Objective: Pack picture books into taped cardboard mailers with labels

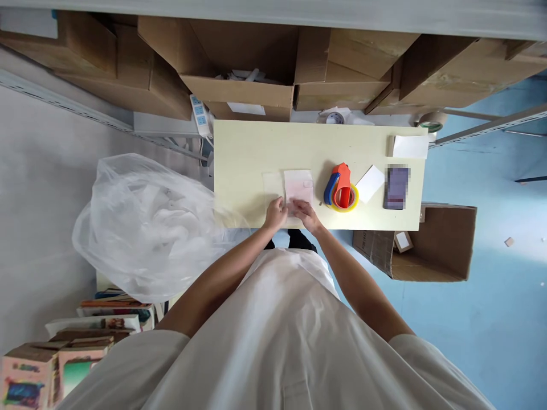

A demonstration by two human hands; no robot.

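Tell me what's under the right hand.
The near part of a pale pink packet lies under the right hand, on the table. Whatever the hand covers can't be seen.

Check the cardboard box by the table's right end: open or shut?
Open: the cardboard box shows its brown interior, a small white-topped item inside.

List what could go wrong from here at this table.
1. The pale pink sheet at the left hand and right hand looks thin, so it might crease if pressed unevenly.
2. The clear plastic bag reaches over the near left corner of the table, close to the left forearm; an outward elbow could snag it.
3. The tape dispenser sits just beyond the right hand, which may bump it.
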